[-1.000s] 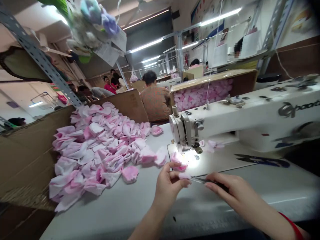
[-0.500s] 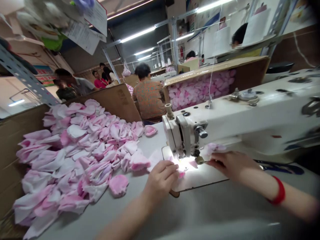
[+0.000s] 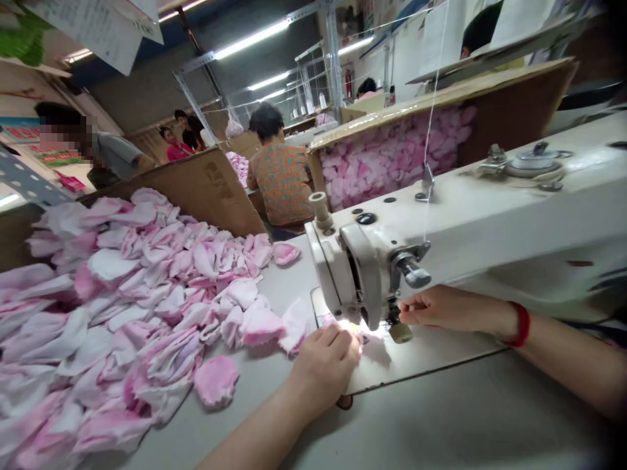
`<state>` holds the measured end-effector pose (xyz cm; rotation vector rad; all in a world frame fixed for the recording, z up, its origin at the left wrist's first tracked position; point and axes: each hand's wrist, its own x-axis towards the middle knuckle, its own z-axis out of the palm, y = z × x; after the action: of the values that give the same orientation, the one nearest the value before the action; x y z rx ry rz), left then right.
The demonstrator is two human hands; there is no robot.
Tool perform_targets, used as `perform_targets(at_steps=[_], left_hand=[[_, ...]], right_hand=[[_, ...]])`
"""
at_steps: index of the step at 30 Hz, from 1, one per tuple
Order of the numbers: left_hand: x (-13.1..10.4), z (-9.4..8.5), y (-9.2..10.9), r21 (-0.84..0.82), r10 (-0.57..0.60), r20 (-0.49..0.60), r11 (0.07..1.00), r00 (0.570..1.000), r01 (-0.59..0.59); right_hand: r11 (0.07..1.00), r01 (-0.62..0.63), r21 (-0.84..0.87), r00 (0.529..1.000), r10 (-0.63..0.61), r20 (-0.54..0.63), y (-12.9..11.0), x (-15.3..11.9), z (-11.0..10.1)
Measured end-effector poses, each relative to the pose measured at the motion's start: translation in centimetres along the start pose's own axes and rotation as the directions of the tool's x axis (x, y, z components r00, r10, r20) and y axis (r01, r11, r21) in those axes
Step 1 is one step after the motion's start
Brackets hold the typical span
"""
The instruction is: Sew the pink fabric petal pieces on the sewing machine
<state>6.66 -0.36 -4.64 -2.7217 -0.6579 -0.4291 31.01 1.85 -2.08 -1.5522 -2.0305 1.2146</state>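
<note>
A white sewing machine point(image 3: 362, 274) stands on the grey table, its lamp lighting the needle area. My left hand point(image 3: 329, 359) is closed at the left of the needle, its fingertips on a small pink fabric piece point(image 3: 363, 337) that they mostly cover. Behind the presser area, my right hand point(image 3: 426, 307), with a red band at the wrist, has its fingers pinched together beside the machine head; what they hold, if anything, is too small to make out. A large heap of pink and white fabric pieces point(image 3: 161, 294) lies to the left.
One round pink piece point(image 3: 216, 381) lies apart near the heap. A cardboard panel point(image 3: 215, 189) stands behind the heap. Beyond the machine is a cardboard box point(image 3: 509, 111) full of pink pieces. A person in a patterned shirt point(image 3: 281, 176) sits further back; other people are at the left.
The view has shifted closer to the machine. My right hand has moved up beside the machine head, and the pale pink piece formerly by it no longer shows. My left hand has moved nearer the needle.
</note>
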Motion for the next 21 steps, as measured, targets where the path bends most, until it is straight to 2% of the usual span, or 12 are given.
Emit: perform_targets(at_steps=[2,7,12,17,21], left_hand=[[-0.2,0.3,0.3,-0.04,-0.043,-0.038,0.998,0.998,0.041],[0.1,0.2,0.7,-0.194,-0.16,-0.118,0.972,0.98,0.135],[0.5,0.1,0.8,-0.203,-0.269,-0.213,0.953,0.939,0.226],[0.5,0.2,0.6,-0.245,-0.272,-0.22,0.945,0.937,0.217],[0.5,0.2,0.6,-0.253,-0.225,-0.197,0.952,0.954,0.172]], right_hand=[[0.999,-0.039,-0.036,0.996,0.042,0.076,-0.2,-0.1,-0.3],[0.995,-0.045,-0.087,0.994,0.053,0.098,-0.6,-0.3,0.1],[0.992,0.007,-0.127,0.999,-0.001,0.05,-0.7,0.0,1.6],[0.985,0.038,-0.17,0.999,-0.044,-0.032,-1.8,-0.4,2.5],[0.979,0.068,-0.191,0.997,-0.072,-0.013,-2.1,-0.9,2.7]])
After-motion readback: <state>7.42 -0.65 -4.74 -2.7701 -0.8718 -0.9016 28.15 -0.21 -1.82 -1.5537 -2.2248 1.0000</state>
